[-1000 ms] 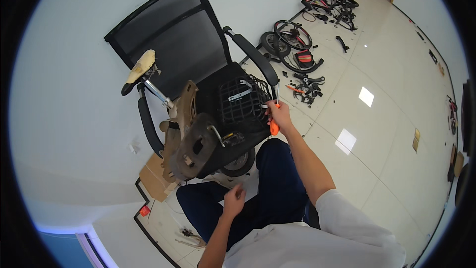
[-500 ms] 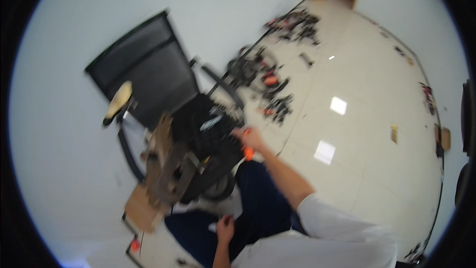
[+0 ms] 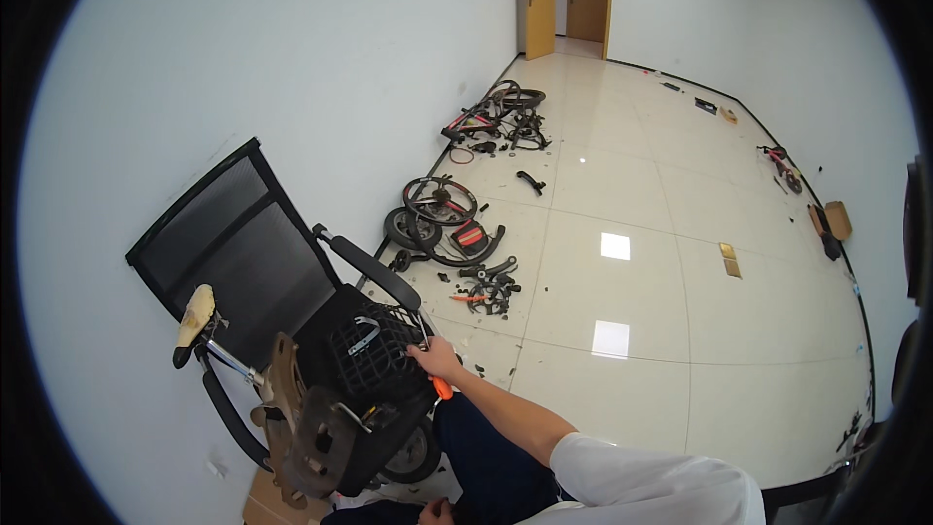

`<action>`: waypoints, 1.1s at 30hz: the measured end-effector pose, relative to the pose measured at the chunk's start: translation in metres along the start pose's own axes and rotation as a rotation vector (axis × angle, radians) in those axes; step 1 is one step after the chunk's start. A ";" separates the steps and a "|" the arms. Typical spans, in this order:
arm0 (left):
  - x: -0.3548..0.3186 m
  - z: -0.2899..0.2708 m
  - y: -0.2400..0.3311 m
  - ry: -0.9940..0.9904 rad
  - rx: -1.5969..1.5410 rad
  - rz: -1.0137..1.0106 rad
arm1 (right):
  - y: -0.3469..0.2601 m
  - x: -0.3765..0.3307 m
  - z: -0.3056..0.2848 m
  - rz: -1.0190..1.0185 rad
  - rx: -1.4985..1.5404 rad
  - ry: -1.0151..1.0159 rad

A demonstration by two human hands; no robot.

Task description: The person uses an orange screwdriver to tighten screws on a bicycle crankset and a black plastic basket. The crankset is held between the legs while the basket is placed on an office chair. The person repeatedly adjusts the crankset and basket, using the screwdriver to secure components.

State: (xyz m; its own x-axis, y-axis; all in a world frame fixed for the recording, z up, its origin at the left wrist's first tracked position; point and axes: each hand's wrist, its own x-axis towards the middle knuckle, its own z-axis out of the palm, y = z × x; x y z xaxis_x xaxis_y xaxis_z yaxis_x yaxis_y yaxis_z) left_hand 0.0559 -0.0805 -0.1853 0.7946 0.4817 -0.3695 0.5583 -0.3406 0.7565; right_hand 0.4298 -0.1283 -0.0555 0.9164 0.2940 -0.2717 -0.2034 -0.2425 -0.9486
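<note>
My right hand (image 3: 437, 360) is closed around an orange-handled screwdriver (image 3: 443, 388), beside the black wire basket (image 3: 374, 350) on the office chair seat. A thin metal shaft appears to rise above the fist. Inside the basket lies a light-blue metal strip (image 3: 365, 335). My left hand (image 3: 436, 512), cut off by the lower edge, is low over my lap with its fingers curled; whatever it may hold is hidden. Left of the basket are a brown worn plastic part (image 3: 282, 399) and a torn cream bicycle saddle (image 3: 196, 316) on a metal post.
The office chair's mesh back (image 3: 243, 224) leans near the left wall. Bicycle wheels (image 3: 439, 200), cranks and small parts (image 3: 489, 289) lie along that wall, with more bike parts (image 3: 496, 122) farther off. A cardboard box (image 3: 838, 220) stands by the right wall.
The view has swung up and right, so the chair and both hands sit lower in the picture. My right hand keeps the screwdriver beside the basket.
</note>
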 end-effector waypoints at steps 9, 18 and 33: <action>0.001 -0.001 0.003 -0.013 -0.057 -0.089 | -0.035 -0.033 0.021 -0.061 0.013 -0.142; 0.007 -0.001 -0.002 -0.033 -0.038 -0.076 | -0.091 -0.015 0.035 -0.588 -0.166 0.049; -0.003 -0.010 0.027 -0.073 -0.069 -0.148 | -0.151 0.000 0.029 -1.134 -0.591 -0.139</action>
State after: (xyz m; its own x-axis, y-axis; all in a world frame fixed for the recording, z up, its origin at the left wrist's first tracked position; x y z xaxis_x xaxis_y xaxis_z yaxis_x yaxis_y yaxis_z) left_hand 0.0659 -0.0831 -0.1579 0.7218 0.4615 -0.5158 0.6545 -0.2130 0.7254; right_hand 0.4509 -0.0653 0.0827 0.4249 0.6891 0.5870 0.8779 -0.1555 -0.4529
